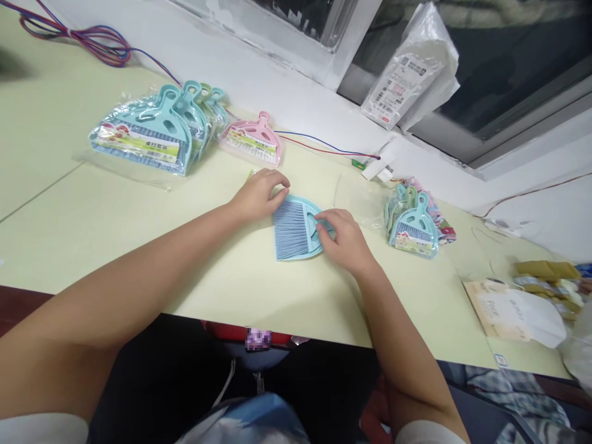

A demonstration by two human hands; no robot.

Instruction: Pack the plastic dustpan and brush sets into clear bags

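A light-blue dustpan [283, 258] lies on the table with a small hand brush [291, 229] nested in it, its blue-grey bristles pointing left. My right hand [345, 239] closes round the handle end of the brush, and its fingers hide most of the handle. At the upper left corner of the dustpan is my left hand [261, 194], thumb and forefinger apart, the thumb by the rim. A bit of yellow-green label [252, 174] shows behind that hand. Beyond my right hand lies a clear plastic bag [358, 200].
Bagged blue and green brush sets [143, 135] stand at the left, beside a bagged pink set [253, 139]. More bagged sets [414, 228] lie at the right. Coiled wires [99, 46] run along the wall. A white packet [402, 74] leans against the window.
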